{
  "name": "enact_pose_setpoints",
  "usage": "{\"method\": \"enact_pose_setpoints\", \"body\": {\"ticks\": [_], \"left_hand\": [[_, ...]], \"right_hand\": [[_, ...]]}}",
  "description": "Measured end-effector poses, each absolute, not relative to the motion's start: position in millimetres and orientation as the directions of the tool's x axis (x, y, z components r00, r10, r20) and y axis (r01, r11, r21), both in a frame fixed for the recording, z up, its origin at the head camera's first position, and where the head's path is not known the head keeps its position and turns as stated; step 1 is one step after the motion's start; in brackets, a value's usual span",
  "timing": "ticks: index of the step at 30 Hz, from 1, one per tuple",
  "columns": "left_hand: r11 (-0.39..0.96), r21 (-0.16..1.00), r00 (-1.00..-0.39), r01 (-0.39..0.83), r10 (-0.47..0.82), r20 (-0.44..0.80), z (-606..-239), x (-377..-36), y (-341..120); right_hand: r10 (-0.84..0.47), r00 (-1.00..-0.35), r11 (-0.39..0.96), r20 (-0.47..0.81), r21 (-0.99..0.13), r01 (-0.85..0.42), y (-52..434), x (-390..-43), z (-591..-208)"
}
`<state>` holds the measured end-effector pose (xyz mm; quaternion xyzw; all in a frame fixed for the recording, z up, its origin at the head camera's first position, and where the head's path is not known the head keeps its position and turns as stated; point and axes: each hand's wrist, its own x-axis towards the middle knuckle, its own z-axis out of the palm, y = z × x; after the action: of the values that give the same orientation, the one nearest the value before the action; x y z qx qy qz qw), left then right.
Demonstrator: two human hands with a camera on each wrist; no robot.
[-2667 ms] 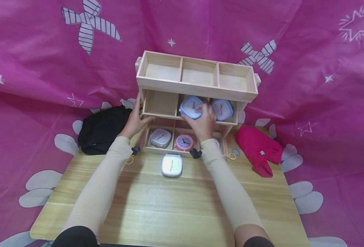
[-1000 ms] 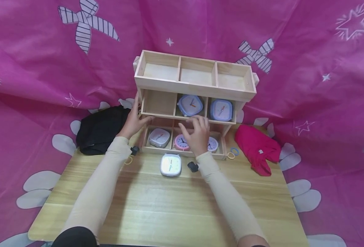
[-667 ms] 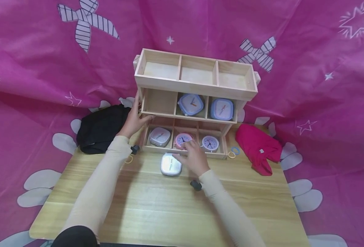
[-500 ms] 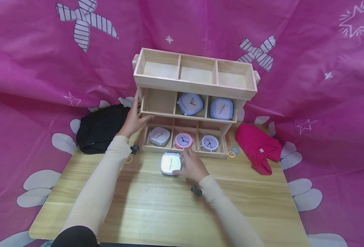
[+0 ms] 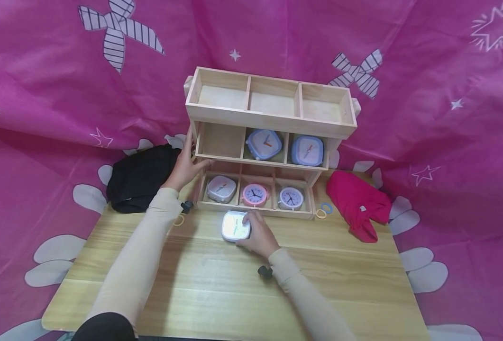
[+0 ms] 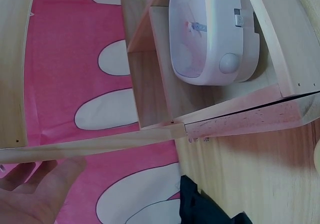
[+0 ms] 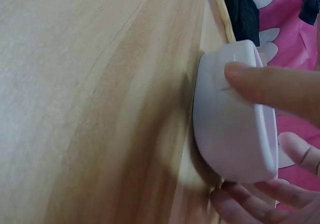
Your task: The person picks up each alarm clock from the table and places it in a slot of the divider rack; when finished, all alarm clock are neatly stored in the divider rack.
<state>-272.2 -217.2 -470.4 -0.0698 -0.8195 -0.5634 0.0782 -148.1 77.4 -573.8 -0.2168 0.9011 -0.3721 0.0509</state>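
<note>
Wooden three-tier shelf (image 5: 272,124) at upper centre of the head view, backed by pink patterned cloth (image 5: 46,85). Top tier: three compartments, all vacant. Middle tier: left compartment (image 5: 220,141) vacant; centre holding a blue square clock (image 5: 263,144), tilted; right holding a second blue square clock (image 5: 307,150). Bottom tier: grey-white square clock (image 5: 221,189) at left, pink round clock (image 5: 254,194) at centre, pale lilac round clock (image 5: 291,197) at right. Judged five clocks shelved, one outstanding. Outstanding item: white square clock (image 5: 236,226), lying face up on the wooden table (image 5: 217,289), just below the bottom tier's front edge, centre of frame. Right hand (image 5: 257,234) closed around the white square clock, thumb on its near side and fingers across its far edge; in the right wrist view, clock body (image 7: 232,112) flat on the table top, not yet lifted. Left hand (image 5: 186,166) at the shelf's left side, fingers extended against the upright, thumb on the lower edge of the middle tier, bracing rather than grasping. Remaining, by estimate: lift of the last clock and placement in a vacant compartment, the middle-left being nearest. Also present: black garment (image 5: 142,177) at left, red garment (image 5: 360,203) at right, small rings (image 5: 323,210) beside the shelf's lower right corner.
</note>
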Motion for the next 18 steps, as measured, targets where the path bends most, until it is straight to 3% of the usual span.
{"method": "enact_pose_setpoints", "body": {"ticks": [7,18], "left_hand": [[0.345,0.914,-0.976,0.214,0.031,0.217,-469.7,-271.8,-217.0],[0.353,0.909,-0.973,0.222,0.027,0.227,-470.6,-271.0,-217.6]], "right_hand": [[-0.502,-0.865,0.561,0.017,-0.755,-0.34,69.0,-148.6,-579.5],[-0.537,-0.841,0.637,-0.061,-0.682,-0.358,57.3,-134.0,-573.8]]}}
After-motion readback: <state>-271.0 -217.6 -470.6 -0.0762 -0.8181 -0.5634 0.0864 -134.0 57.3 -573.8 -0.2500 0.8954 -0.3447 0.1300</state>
